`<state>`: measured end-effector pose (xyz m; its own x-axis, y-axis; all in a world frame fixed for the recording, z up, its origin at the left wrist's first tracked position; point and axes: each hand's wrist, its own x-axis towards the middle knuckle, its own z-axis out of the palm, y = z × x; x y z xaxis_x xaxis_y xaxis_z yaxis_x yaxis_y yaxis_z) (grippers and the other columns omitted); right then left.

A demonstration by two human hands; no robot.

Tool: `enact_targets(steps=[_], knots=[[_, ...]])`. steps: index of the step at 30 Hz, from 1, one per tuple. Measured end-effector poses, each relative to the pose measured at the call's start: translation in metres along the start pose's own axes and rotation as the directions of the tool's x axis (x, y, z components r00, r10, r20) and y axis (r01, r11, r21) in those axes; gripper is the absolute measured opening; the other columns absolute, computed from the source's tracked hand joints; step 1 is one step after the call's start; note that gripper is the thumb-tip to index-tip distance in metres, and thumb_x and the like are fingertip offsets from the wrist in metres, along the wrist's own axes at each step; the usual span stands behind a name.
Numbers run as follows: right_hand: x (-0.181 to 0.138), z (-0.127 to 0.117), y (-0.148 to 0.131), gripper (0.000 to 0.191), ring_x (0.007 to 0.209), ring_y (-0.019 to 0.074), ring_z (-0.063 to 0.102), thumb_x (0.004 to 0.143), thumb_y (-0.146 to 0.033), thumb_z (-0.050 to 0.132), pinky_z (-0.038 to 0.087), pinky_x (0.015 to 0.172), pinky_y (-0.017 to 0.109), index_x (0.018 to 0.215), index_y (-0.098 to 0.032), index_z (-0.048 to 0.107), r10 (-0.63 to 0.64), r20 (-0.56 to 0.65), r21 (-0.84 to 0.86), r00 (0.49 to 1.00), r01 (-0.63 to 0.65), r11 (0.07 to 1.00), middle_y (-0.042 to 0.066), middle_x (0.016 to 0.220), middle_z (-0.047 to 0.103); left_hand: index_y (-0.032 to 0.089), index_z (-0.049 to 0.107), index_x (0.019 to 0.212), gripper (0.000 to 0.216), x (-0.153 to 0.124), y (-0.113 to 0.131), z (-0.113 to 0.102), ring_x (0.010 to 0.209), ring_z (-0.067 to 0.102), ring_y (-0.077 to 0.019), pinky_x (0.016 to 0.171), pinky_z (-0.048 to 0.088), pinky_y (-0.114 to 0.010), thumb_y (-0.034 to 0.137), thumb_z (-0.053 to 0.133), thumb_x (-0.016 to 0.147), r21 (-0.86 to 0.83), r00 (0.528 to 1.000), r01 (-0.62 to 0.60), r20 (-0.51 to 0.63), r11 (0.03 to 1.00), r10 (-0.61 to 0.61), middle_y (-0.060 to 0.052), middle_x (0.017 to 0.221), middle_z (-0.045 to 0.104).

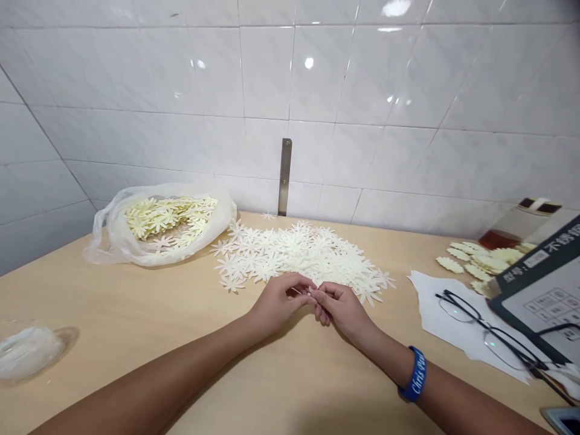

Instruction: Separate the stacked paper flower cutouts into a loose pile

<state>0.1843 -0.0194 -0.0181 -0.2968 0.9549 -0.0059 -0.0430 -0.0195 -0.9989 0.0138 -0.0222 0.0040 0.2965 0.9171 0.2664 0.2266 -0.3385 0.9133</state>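
Observation:
My left hand point(285, 299) and my right hand point(342, 305) meet at the near edge of a pile of white flower-shaped cutouts point(299, 254). Thumbs and fingertips of both hands pinch together around something small and pale, mostly covered by the fingers; I cannot make out what it is. A blue wristband point(413, 374) circles my right wrist. The cutouts lie loosely spread on the wooden table point(181, 326), just beyond my fingers.
Pale yellow flower cutouts point(167, 217) fill an open plastic bag point(212, 235) at the back left. A clear round item point(31, 353) lies at the left. On the right are eyeglasses point(480, 323) on paper point(430, 302), a dark box point(548, 290), yellowish scalloped pieces point(493, 260) and a phone-like object point(562, 420).

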Motion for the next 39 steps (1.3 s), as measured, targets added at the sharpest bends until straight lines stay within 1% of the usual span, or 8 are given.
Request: enact_targets(steps=[5, 10, 15, 22, 26, 31, 36, 39], knots=[[0.000, -0.001, -0.003, 0.034, 0.046, 0.0087, 0.050, 0.080, -0.046, 0.066, 0.039, 0.046, 0.022, 0.066, -0.016, 0.061, -0.057, 0.045, 0.007, 0.997, 0.057, 0.998, 0.000, 0.056, 0.060, 0.017, 0.072, 0.079, 0.010, 0.004, -0.002, -0.004, 0.069, 0.060, -0.0149, 0.069, 0.047, -0.027, 0.022, 0.070, 0.070, -0.197, 0.977, 0.195, -0.050, 0.961, -0.209, -0.002, 0.071, 0.067], [0.002, -0.002, 0.000, 0.031, 0.049, 0.0102, 0.052, 0.082, -0.046, 0.065, 0.041, 0.048, 0.024, 0.071, -0.018, 0.061, -0.079, 0.033, 0.011, 0.996, 0.079, 0.997, 0.000, 0.061, 0.060, 0.016, 0.074, 0.083, 0.020, 0.007, -0.007, -0.006, 0.073, 0.063, -0.0157, 0.074, 0.050, -0.029, 0.032, 0.071, 0.072, -0.342, 0.966, 0.223, -0.046, 0.913, -0.253, -0.004, 0.075, 0.070], [0.002, -0.004, 0.001, 0.030, 0.051, 0.0107, 0.053, 0.083, -0.046, 0.064, 0.042, 0.049, 0.025, 0.072, -0.017, 0.062, -0.079, 0.023, -0.014, 0.997, 0.079, 0.997, 0.000, 0.064, 0.061, 0.014, 0.074, 0.084, 0.025, 0.008, -0.007, -0.008, 0.073, 0.064, -0.0154, 0.077, 0.050, -0.030, 0.034, 0.076, 0.068, -0.421, 0.949, 0.266, -0.043, 0.867, -0.313, -0.005, 0.075, 0.071], [-0.001, -0.001, -0.007, 0.032, 0.051, 0.0108, 0.052, 0.079, -0.046, 0.067, 0.042, 0.049, 0.025, 0.066, -0.017, 0.060, -0.060, -0.011, 0.000, 0.998, 0.060, 0.998, 0.000, 0.060, 0.060, 0.013, 0.068, 0.065, 0.024, 0.008, -0.006, -0.011, 0.059, 0.057, -0.0106, 0.066, 0.047, -0.025, 0.035, 0.077, 0.067, -0.416, 0.952, 0.261, -0.040, 0.871, -0.304, -0.002, 0.065, 0.066], [-0.001, -0.002, -0.006, 0.032, 0.050, 0.0110, 0.052, 0.078, -0.045, 0.068, 0.042, 0.049, 0.026, 0.066, -0.018, 0.059, -0.062, -0.039, 0.016, 0.997, 0.063, 0.998, 0.000, 0.060, 0.060, 0.014, 0.064, 0.061, 0.029, 0.010, -0.009, -0.013, 0.056, 0.054, -0.0099, 0.062, 0.046, -0.024, 0.039, 0.076, 0.067, -0.419, 0.942, 0.262, -0.085, 0.869, -0.325, 0.000, 0.059, 0.062], [0.003, -0.007, -0.001, 0.027, 0.053, 0.0112, 0.052, 0.080, -0.042, 0.067, 0.043, 0.051, 0.026, 0.069, -0.018, 0.060, -0.096, -0.109, 0.055, 0.989, 0.102, 0.993, 0.001, 0.064, 0.060, 0.014, 0.065, 0.068, 0.030, 0.013, -0.010, -0.017, 0.063, 0.058, -0.0109, 0.071, 0.050, -0.026, 0.041, 0.079, 0.063, -0.479, 0.925, 0.235, -0.158, 0.846, -0.347, 0.002, 0.064, 0.062], [0.003, -0.009, 0.000, 0.025, 0.055, 0.0122, 0.053, 0.082, -0.040, 0.065, 0.043, 0.051, 0.027, 0.074, -0.018, 0.061, -0.102, -0.098, 0.072, 0.990, 0.110, 0.991, 0.002, 0.069, 0.062, 0.015, 0.068, 0.085, 0.031, 0.012, -0.007, -0.014, 0.067, 0.058, -0.0115, 0.072, 0.049, -0.027, 0.033, 0.079, 0.062, -0.491, 0.932, 0.251, -0.110, 0.834, -0.346, 0.000, 0.070, 0.064], [0.001, -0.008, -0.004, 0.024, 0.053, 0.0119, 0.052, 0.082, -0.041, 0.065, 0.043, 0.050, 0.026, 0.075, -0.018, 0.061, -0.125, -0.153, 0.092, 0.980, 0.140, 0.986, 0.001, 0.066, 0.060, 0.014, 0.070, 0.080, 0.024, 0.011, -0.006, -0.013, 0.063, 0.054, -0.0107, 0.068, 0.046, -0.025, 0.031, 0.076, 0.065, -0.440, 0.949, 0.245, -0.075, 0.864, -0.308, -0.001, 0.067, 0.063]])
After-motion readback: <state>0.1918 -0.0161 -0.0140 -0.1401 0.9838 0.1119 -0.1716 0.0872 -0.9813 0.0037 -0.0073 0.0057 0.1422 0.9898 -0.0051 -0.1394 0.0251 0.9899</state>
